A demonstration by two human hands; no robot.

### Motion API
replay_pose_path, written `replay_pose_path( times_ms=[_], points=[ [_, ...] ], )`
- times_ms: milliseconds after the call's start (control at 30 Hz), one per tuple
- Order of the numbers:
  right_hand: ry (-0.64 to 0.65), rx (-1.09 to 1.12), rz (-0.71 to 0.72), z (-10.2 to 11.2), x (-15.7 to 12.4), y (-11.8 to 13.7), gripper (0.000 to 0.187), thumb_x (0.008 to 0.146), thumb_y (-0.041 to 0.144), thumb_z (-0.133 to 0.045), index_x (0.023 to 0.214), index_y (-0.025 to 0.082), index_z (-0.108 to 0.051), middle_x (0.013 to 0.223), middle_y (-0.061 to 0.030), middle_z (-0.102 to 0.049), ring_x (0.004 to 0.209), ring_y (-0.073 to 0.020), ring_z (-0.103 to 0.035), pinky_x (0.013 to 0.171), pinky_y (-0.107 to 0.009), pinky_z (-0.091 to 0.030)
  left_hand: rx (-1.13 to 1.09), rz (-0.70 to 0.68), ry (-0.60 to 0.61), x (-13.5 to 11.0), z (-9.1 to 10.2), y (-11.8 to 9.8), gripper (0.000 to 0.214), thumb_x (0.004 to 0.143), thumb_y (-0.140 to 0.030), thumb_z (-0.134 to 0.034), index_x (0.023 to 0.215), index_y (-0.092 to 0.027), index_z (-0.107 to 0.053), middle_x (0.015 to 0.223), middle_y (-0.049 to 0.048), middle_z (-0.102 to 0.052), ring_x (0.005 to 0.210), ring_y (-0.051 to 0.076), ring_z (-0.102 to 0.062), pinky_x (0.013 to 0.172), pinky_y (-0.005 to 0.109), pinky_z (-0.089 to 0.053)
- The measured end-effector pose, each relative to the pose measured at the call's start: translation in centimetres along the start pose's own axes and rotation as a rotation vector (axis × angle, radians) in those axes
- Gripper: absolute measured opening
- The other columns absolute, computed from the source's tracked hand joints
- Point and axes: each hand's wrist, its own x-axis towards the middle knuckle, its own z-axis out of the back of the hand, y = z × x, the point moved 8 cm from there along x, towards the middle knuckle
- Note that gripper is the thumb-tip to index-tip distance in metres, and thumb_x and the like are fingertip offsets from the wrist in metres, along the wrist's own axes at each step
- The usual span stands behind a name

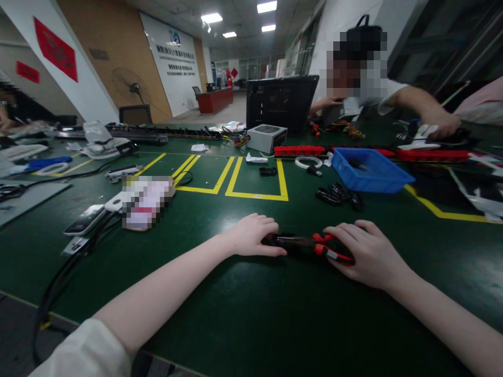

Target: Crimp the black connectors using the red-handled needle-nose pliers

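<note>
My right hand (pixel 363 251) is wrapped round the red and black handles of a pair of pliers (pixel 324 248). The pliers' jaws point left, towards my left hand (pixel 257 235). Between the thumb and fingers of my left hand is a small black part (pixel 281 240), which the jaws meet or overlap; whether they grip it I cannot tell. Both hands are low over the green table (pixel 251 314). Beyond my right hand lie several black parts (pixel 340 195) in a loose pile, beside a blue plastic bin (pixel 371 170).
A grey power supply (pixel 267 137) stands at the back before a black monitor (pixel 281 104). Yellow tape (pixel 257 197) marks rectangles on the table. To the left are a phone (pixel 145 204) and cables (pixel 92 238). A co-worker's hand (pixel 440 123) reaches in at the far right.
</note>
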Motion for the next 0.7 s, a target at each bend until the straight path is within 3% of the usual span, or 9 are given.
replay_pose_path(
  times_ms=[333, 700],
  points=[
    [0.013, -0.027, -0.01, -0.02, -0.11, 0.01, 0.033, 0.084, 0.032, -0.057, 0.113, 0.017, -0.057, 0.099, -0.0104, -0.071, 0.087, -0.0233, -0.066, 0.081, -0.039, -0.042, 0.003, 0.0, -0.009, -0.04, 0.08, -0.06, 0.045, 0.091, -0.062, -0.051, 0.086, -0.018, -0.056, 0.085, 0.0023, -0.059, 0.078, 0.018, -0.056, 0.07, 0.03, -0.036],
    [0.008, -0.047, -0.037, 0.2, 0.19, 0.01, 0.039, 0.085, 0.034, -0.057, 0.12, 0.017, -0.054, 0.108, -0.0116, -0.07, 0.096, -0.0262, -0.066, 0.092, -0.045, -0.04, -0.003, 0.006, -0.013, -0.08, -0.08, 0.09, 0.045, 0.09, -0.063, -0.051, 0.085, -0.018, -0.056, 0.085, 0.0025, -0.06, 0.077, 0.018, -0.055, 0.07, 0.029, -0.035]
  ],
)
